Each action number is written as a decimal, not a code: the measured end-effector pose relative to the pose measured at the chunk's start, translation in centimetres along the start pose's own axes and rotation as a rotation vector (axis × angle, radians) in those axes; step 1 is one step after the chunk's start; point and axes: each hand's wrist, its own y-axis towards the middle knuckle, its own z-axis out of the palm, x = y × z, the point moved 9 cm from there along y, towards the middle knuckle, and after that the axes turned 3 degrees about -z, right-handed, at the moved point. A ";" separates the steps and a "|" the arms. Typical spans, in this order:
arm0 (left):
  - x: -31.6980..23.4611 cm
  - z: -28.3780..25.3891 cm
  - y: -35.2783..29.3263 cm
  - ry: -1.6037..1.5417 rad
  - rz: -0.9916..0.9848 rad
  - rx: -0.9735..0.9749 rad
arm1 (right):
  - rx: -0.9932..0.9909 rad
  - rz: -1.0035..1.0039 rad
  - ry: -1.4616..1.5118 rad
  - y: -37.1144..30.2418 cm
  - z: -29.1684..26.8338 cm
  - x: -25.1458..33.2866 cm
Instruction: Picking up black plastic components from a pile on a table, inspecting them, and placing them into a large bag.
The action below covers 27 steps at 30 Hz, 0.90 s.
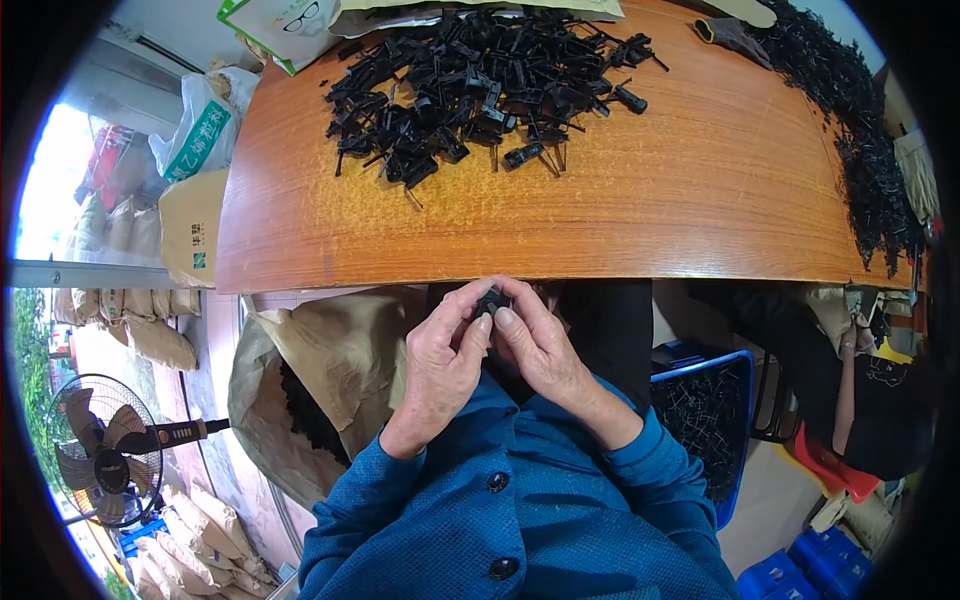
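Observation:
Both hands meet just in front of the near table edge, above my lap. Between their fingertips is a small black plastic part (490, 303), mostly covered by the thumbs and fingers. My left hand (447, 345) pinches it from the left, thumb pressed on top. My right hand (540, 345) grips it from the other side, its thumb beside the left one. Farther off, a loose pile of black plastic parts (470, 85) with thin stems lies on the wooden table (600, 220).
A long heap of black pieces (850, 140) runs along the table's right side, with a glove (735, 38) nearby. An open sack (345, 350) stands left of my lap. To the right are a blue crate (748, 400) of thin parts and another person's arm (845, 400). A fan (105, 450) stands far left.

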 end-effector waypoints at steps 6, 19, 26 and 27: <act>-1.1 -0.9 -0.2 0.163 0.119 -0.090 | -0.004 0.068 0.084 0.2 0.9 -0.5; -2.3 -0.5 0.5 0.497 0.260 -0.103 | 0.124 0.235 0.238 1.5 1.0 -1.9; 0.3 -1.7 1.6 -0.454 -0.213 0.047 | 0.027 -0.018 -0.005 1.6 -1.3 0.2; 0.3 -1.7 1.6 -0.451 -0.214 0.051 | 0.034 0.016 0.119 1.5 -1.1 0.3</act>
